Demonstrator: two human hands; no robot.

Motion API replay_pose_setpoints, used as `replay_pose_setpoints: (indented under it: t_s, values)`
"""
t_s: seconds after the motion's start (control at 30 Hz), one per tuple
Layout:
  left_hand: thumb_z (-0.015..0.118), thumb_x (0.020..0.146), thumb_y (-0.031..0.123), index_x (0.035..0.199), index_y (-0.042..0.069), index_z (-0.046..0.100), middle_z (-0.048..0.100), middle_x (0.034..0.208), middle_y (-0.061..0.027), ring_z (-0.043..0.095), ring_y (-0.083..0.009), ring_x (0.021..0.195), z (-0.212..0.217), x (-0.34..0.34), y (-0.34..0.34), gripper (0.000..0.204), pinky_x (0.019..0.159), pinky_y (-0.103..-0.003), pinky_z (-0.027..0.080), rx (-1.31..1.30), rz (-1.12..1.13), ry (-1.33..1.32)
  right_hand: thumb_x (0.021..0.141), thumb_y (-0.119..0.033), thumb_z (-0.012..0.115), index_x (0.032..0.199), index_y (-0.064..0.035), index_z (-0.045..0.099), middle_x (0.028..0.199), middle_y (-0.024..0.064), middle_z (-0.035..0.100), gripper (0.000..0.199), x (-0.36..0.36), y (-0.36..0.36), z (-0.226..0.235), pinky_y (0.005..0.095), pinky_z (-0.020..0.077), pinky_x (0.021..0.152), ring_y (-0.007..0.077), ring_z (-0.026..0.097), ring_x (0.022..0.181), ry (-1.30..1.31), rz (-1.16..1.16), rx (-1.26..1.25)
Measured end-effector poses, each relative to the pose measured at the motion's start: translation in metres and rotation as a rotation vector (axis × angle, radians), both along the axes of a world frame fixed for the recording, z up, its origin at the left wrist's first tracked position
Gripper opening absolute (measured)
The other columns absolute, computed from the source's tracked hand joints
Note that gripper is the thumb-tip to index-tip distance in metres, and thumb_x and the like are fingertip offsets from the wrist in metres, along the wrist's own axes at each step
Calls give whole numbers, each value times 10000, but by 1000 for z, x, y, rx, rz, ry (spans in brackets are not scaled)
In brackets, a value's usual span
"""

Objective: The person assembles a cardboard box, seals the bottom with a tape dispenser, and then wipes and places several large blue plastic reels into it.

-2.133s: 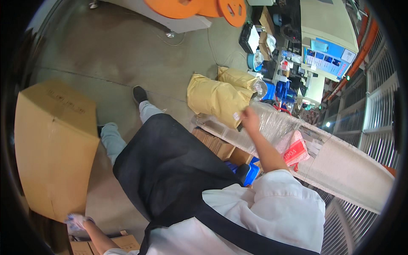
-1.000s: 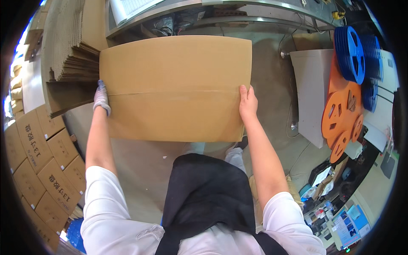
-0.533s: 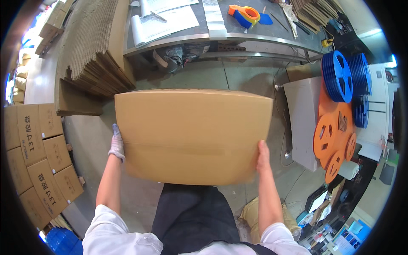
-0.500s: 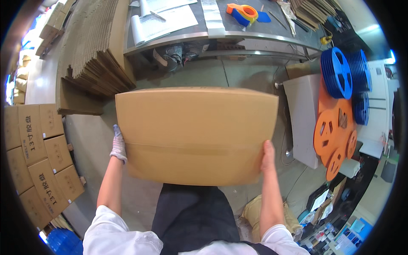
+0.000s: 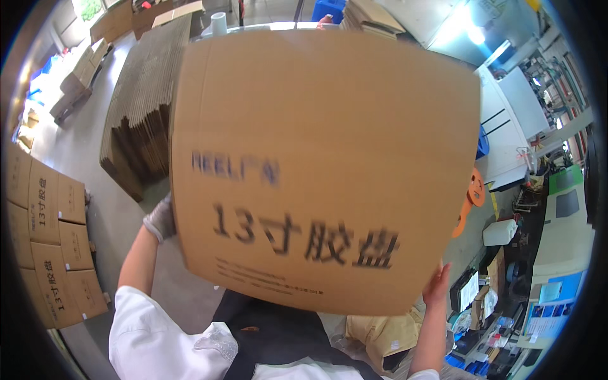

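A large brown cardboard box [image 5: 329, 139], with dark printing on the side toward me, is held up in front of my body and covers most of the middle of the view. My left hand [image 5: 161, 219], in a pale glove, grips its lower left edge; the fingertips are hidden by the box. At the lower right corner, my bare right hand [image 5: 436, 285] presses against the box, part of it behind the cardboard. The box leans slightly, its right side reaching lower than the left.
Flat folded cartons [image 5: 142, 107] stand in a stack at the left. Printed boxes [image 5: 54, 240] are piled at the far left. Orange reel discs [image 5: 474, 190] show past the box's right edge. A yellowish sack [image 5: 383, 332] lies near my right arm, beside a cluttered bench [image 5: 481, 329].
The box has risen toward me and turned, so a printed side now faces me where a plain one did. It hides most of the bench and the reels. Both hands still hold it.
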State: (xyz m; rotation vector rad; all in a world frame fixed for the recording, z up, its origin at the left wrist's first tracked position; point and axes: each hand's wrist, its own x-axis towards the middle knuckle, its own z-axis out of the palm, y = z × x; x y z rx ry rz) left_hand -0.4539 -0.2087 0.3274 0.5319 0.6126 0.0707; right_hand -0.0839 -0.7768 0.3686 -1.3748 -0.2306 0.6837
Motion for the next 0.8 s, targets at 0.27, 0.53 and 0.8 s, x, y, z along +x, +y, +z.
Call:
replay_pose_setpoints:
  t_s: [0.27, 0.53, 0.8]
  values:
    - [366, 1000, 431, 1439, 92, 336, 394, 1447, -47, 421, -211, 1279, -11, 65, 22, 556, 1072, -373, 355, 121, -276, 164, 890, -673, 363, 1428, -132, 352, 1357, 134, 492, 763, -25, 4, -69, 602, 452, 888, 362, 524, 1162, 467, 291, -369]
    - [317, 1012, 450, 1476, 91, 267, 277, 1519, -16, 302, -183, 1365, -97, 166, 39, 589, 1128, -365, 277, 224, -621, 277, 879, -698, 359, 1446, -147, 317, 1417, 104, 411, 792, -90, 28, -190, 577, 422, 934, 339, 457, 1228, 894, -109, -403]
    - [282, 1035, 321, 1441, 3, 302, 341, 1483, -85, 357, -178, 1338, -111, 343, 158, 516, 1122, -309, 299, 1, -381, 32, 869, -722, 356, 1464, -161, 282, 1477, 75, 331, 821, -96, 135, -274, 551, 392, 981, 317, 390, 1294, 1129, -465, -173]
